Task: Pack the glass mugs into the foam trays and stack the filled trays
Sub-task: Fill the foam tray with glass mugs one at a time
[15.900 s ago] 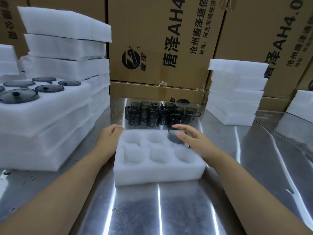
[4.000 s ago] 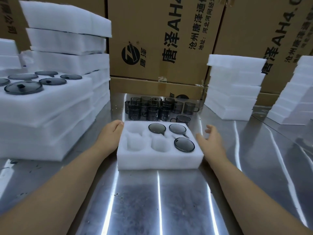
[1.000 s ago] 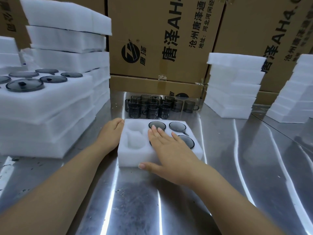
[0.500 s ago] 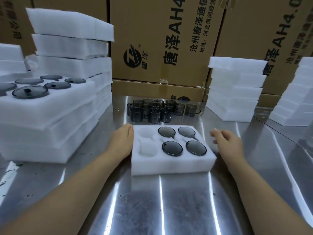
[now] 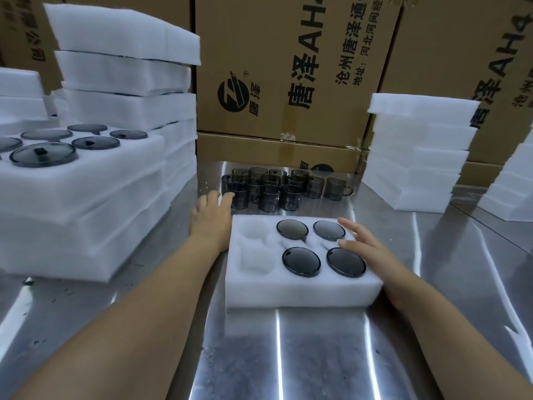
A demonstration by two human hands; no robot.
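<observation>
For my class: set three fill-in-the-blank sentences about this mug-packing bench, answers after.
The foam tray at the front holds ___ mugs.
___ of its pockets are empty.
The left hand reaches toward the loose mugs standing ___ the tray, while the right hand rests on it.
Answers: four; two; behind.

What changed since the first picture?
The tray holds four mugs, up from one. The left hand left the tray's side and reached toward the loose mugs. The right hand let go and rests on the tray. Two pockets stay empty; stacks unmoved.
</observation>
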